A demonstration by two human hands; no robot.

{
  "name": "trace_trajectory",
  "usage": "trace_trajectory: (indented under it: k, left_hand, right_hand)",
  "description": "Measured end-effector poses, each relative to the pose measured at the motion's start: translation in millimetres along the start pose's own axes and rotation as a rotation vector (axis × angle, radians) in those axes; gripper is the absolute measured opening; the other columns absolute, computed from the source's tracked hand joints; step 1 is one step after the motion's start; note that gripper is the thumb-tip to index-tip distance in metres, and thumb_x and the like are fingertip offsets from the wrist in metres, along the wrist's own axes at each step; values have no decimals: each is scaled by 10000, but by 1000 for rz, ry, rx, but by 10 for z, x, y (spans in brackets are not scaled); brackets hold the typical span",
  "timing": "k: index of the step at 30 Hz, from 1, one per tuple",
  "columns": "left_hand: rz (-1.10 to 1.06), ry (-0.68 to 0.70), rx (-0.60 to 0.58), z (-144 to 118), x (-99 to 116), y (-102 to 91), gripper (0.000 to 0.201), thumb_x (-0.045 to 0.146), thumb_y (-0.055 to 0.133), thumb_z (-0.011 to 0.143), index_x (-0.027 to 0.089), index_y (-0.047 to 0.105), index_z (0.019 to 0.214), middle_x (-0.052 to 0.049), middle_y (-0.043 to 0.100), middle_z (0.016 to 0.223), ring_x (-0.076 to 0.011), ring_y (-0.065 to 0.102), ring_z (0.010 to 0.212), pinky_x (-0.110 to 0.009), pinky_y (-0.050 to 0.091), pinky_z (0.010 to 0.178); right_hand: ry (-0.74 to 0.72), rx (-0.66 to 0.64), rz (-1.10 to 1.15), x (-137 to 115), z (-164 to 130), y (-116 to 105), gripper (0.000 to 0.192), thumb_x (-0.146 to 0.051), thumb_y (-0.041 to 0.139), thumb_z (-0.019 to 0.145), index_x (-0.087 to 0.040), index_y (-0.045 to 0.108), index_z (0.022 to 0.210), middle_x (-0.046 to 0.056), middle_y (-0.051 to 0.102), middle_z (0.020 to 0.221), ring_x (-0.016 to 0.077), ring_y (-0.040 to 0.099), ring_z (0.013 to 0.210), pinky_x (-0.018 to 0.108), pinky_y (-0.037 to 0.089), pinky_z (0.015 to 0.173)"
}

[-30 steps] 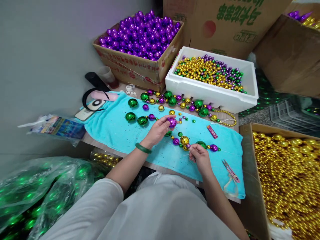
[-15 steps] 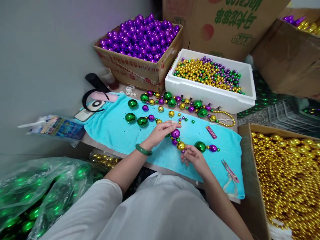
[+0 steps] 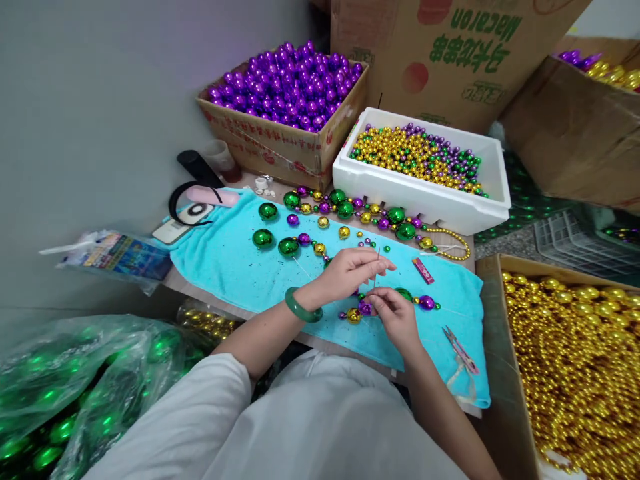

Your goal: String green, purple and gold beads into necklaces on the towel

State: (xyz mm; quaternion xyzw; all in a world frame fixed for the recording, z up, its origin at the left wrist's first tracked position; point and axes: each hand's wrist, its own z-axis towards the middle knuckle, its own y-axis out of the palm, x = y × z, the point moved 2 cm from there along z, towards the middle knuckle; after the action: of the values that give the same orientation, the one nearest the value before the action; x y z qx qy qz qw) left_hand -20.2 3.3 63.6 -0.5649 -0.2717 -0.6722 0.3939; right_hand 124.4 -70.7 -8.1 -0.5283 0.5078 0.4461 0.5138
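- Head view, the widest things first: a box of gold beads point(image 3: 575, 373) stands at the right edge of the table, a box of purple balls point(image 3: 287, 83) at the back, and a white foam tray point(image 3: 425, 193) of small mixed beads beside it
- A turquoise towel point(image 3: 235, 267) covers the work surface, with loose green balls point(image 3: 263, 237) on it, and a finished strand lying along its far edge
- The left hand point(image 3: 350, 270) is pinched shut on a thin needle point(image 3: 377, 261), which stands nearly upright between its fingertips
- The right hand point(image 3: 397, 313) is closed around the bead string point(image 3: 365, 310) just beside a purple bead and a gold one; the string's far end trails right across the towel through a green ball and a purple one
- Pink snips point(image 3: 460, 347) lie near the right wrist
- Risk, as I judge it: the needle is fine and the hands sit close, so a slip could prick a finger, and a loosened right pinch could let strung beads slide off and roll off the towel
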Motion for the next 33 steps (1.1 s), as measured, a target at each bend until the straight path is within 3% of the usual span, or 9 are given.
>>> trace_trajectory:
  k: [5,9,12,14,18,21,25,29,33]
  left_hand:
    - [-134,-146,99,67,-109,-91,352,446,574,887,143,750,925,-38,646,747,-80,544,600,-202,467,558]
    - [-120,-215,87,239,-358,-271,446,485,480,922,135,725,1052,-75,690,851,-106,590,649,-224,496,583]
    - [187,-266,161,426,-639,-440,370,392,480,925,153,719,1075,-75,711,913,-139,617,711,-261,510,642]
    - [484,-277,125,529,-815,-462,258,287,544,881,166,743,993,-77,721,941,-185,643,838,-305,513,779]
    - [792,-317,-77,631,-1072,-258,181,183,582,826,168,757,868,-131,700,1006,-291,624,1040,-389,447,952]
    - [795,-368,-71,661,-1194,-95,163,90,571,784,105,729,821,-204,664,1020,-344,607,1074,-429,433,954]
    - [743,-409,-23,680,-1289,-33,155,5,540,754,76,678,755,-239,652,969,-353,610,1059,-454,425,952]
    - [600,-391,40,661,-1220,-104,60,124,615,801,133,659,841,-135,680,933,-244,638,945,-362,478,879]
    - [-204,-487,189,531,-1014,-203,143,267,597,874,144,609,945,-46,666,819,-104,595,643,-226,475,612]
  right_hand:
    - [119,-51,55,110,15,-48,309,-488,720,718,-189,669,775,26,667,637,124,540,486,255,444,461]
    - [174,-9,123,138,0,-97,332,-505,721,702,-189,627,741,-14,579,546,103,484,441,219,349,393]
    - [172,86,188,108,-22,-157,324,-484,727,703,-185,625,774,-28,552,537,87,454,430,201,312,382]
    - [164,142,228,75,-40,-204,317,-470,730,711,-182,632,799,-26,561,550,86,463,438,194,303,380]
    - [134,173,266,1,-69,-264,296,-447,727,731,-179,635,818,-21,573,562,88,482,450,191,309,381]
    - [122,159,244,-31,-93,-274,274,-431,705,761,-179,649,852,-18,573,568,91,484,454,198,316,383]
    - [104,174,219,2,-137,-313,258,-400,694,785,-179,686,917,-14,576,581,94,490,468,205,322,397]
    - [114,202,206,99,-169,-384,236,-393,713,764,-178,706,862,-16,563,566,93,476,468,210,322,409]
    - [170,238,171,175,-174,-402,246,-404,720,745,-174,710,829,-17,560,561,92,471,480,220,360,447]
